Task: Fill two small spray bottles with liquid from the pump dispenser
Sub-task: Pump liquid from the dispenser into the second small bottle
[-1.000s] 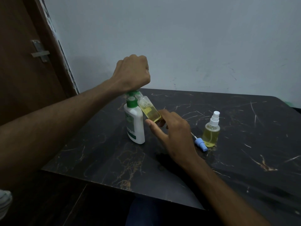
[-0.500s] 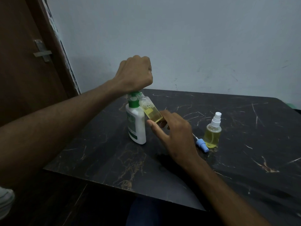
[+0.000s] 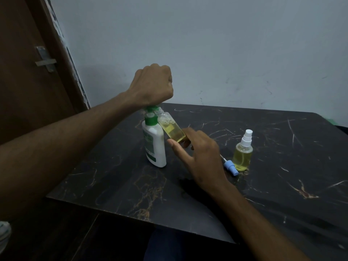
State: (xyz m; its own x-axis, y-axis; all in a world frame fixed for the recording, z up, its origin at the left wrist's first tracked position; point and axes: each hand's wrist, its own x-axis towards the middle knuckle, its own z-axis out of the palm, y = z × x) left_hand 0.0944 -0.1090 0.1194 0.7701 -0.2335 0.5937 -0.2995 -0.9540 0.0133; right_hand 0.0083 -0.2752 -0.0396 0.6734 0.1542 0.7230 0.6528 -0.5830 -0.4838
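Head view: the left hand (image 3: pixel 153 85), closed in a fist, presses the green pump of a white pump dispenser (image 3: pixel 154 146) standing on the dark table (image 3: pixel 282 185). Just below it, the right hand (image 3: pixel 199 157) pinches a tilted, uncapped spray bottle (image 3: pixel 172 129), its mouth at the nozzle. Right of that hand stands a capped spray bottle (image 3: pixel 242 156) beside a loose blue sprayer cap (image 3: pixel 230 167).

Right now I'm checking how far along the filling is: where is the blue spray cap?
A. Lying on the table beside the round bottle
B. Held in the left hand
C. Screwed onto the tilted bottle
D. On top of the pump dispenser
A: the blue spray cap lies on the table next to the round bottle, which wears a white cap.
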